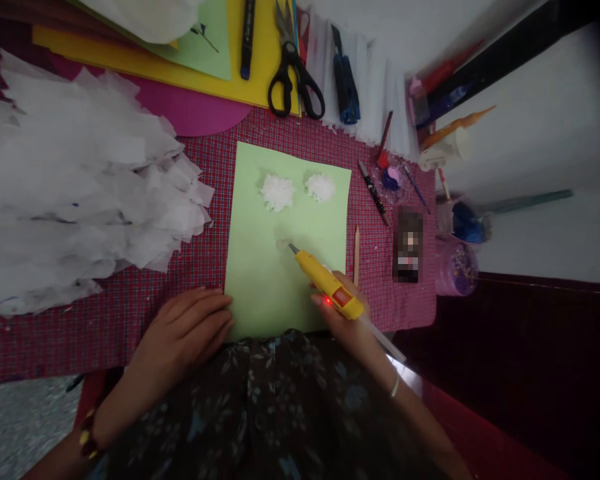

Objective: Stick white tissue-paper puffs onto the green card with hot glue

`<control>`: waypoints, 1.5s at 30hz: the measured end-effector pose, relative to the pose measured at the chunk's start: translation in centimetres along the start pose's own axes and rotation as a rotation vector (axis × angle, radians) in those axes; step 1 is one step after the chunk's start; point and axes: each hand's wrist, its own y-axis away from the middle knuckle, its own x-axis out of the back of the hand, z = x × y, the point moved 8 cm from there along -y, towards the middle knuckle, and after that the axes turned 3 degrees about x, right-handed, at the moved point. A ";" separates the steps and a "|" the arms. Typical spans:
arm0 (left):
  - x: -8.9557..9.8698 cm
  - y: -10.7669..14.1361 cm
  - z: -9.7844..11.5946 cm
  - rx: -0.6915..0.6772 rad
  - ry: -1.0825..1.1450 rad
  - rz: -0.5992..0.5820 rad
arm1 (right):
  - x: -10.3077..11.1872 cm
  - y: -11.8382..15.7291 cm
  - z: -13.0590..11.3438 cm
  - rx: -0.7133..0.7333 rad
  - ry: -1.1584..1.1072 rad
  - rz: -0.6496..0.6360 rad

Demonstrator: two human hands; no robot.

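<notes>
My right hand (pixel 343 310) is wrapped round a yellow hot glue gun (pixel 325 281). Its red light is lit and a clear glue stick (pixel 386 340) pokes out of the back. The dark nozzle tip is at a faint roundish glue mark (pixel 283 245) on a light green sheet of paper (pixel 260 287); whether it touches the paper I cannot tell. Two white ruffled paper tufts (pixel 277 193) sit side by side on the sheet's upper part. My left hand (pixel 193 323) lies flat, fingers stretched out, its fingertips at the sheet's lower left edge.
White paper pieces (pixel 90 180) are heaped at left. Black-handled scissors (pixel 293 70), a marker (pixel 248 40) and a blue-handled cutter (pixel 346 83) lie at the back. A pencil (pixel 357 257), a pen (pixel 373 191), a paint palette (pixel 393 180) and a pink tub (pixel 455 268) are at right.
</notes>
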 end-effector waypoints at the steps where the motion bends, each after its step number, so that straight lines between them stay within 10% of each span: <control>1: 0.0 0.0 0.0 -0.001 0.000 0.005 | -0.2 0.0 0.1 -0.002 -0.006 -0.009; 45: -0.6 1.5 -0.8 0.058 0.110 -0.130 | 0.4 0.5 1.6 -0.065 0.073 0.054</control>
